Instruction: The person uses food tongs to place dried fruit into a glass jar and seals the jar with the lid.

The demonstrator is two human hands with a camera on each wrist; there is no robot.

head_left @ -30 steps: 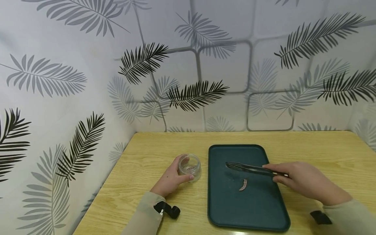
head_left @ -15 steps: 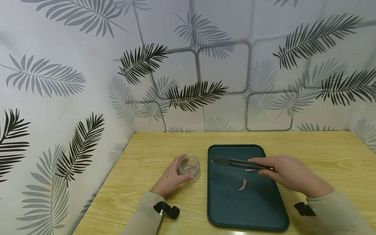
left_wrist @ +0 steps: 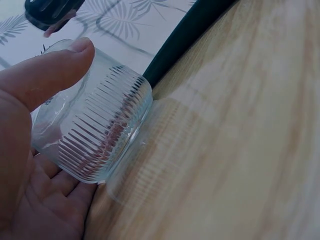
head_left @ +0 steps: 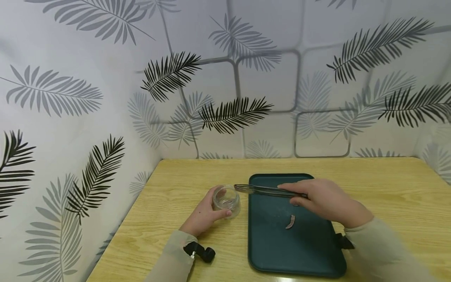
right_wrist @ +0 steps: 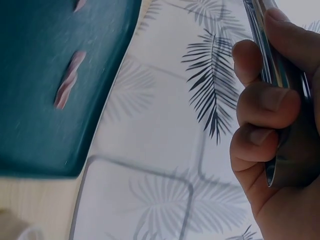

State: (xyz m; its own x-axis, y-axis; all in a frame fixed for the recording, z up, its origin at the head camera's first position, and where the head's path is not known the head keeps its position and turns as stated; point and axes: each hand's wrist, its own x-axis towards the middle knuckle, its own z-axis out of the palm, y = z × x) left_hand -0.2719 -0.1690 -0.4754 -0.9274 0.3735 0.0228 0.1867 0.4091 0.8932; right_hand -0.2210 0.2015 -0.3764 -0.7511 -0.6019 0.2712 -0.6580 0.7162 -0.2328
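At the head view's lower centre, the left hand [head_left: 205, 213] grips the glass jar [head_left: 227, 202], while farther right the right hand [head_left: 324, 200] clasps tongs [head_left: 262, 190] whose long axis points left, tips by the jar's upper-right rim.

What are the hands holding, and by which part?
Left hand: glass jar, gripped round its side. Right hand: tongs, held at the end farther from the jar; their tips carry a pinkish strip.
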